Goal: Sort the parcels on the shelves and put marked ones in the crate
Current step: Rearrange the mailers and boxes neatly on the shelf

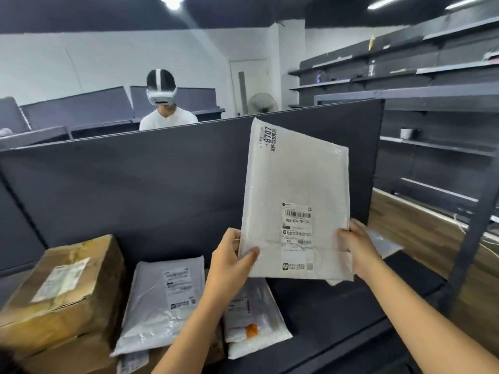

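Observation:
I hold a flat white padded parcel [297,184] upright in front of me, its shipping label facing me. My left hand [232,259] pinches its lower left corner, thumb on the front. My right hand [356,249] grips its lower right edge, with another thin plastic parcel [383,242] showing behind that hand. On the dark shelf [337,300] below lie a grey poly mailer [164,300], a white mailer with an orange sticker [256,319] and a taped cardboard box [62,287]. No crate is in view.
A dark back panel [135,190] rises behind the shelf. Beyond it stands a person in a white shirt wearing a headset [162,103]. Grey shelving [437,109] with a few small items lines the right side over a wooden floor [421,238].

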Demonstrator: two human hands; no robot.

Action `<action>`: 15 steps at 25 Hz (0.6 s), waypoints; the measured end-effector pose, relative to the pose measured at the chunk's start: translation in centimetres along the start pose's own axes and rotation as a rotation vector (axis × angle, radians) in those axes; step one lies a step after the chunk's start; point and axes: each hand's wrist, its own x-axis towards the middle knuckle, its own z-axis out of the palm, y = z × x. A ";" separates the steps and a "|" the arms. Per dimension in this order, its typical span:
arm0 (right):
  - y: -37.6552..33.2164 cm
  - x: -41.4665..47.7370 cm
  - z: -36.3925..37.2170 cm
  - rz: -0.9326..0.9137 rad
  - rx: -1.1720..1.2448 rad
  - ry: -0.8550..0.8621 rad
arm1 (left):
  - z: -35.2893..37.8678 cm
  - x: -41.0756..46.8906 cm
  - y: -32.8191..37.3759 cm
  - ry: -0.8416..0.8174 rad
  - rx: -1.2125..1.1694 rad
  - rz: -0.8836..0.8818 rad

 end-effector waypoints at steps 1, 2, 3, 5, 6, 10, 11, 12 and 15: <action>0.4 0.0 0.7 0.007 -0.005 -0.010 | -0.5 0.1 0.3 0.005 0.027 0.023; 0.6 -0.2 1.5 0.020 0.001 -0.013 | -1.1 0.4 0.3 0.017 0.040 0.024; 0.7 -0.4 2.3 0.030 0.014 -0.007 | -1.8 0.6 0.0 0.028 0.041 0.007; 0.6 -1.2 3.6 0.015 0.036 0.020 | -3.0 1.0 -1.1 0.054 0.037 -0.060; 0.4 -1.6 4.0 0.000 0.047 0.028 | -3.4 1.1 -1.7 0.065 0.035 -0.089; -1.0 -3.6 5.3 -0.106 0.033 0.020 | -4.5 1.4 -3.9 0.105 0.025 -0.199; -1.2 -4.1 5.6 -0.136 0.030 0.006 | -4.7 1.4 -4.3 0.109 0.020 -0.230; -1.4 -4.6 5.8 -0.165 0.031 -0.010 | -4.8 1.3 -4.8 0.113 0.015 -0.257; -1.3 -5.8 6.2 -0.215 0.035 -0.050 | -5.1 1.1 -6.0 0.121 -0.004 -0.286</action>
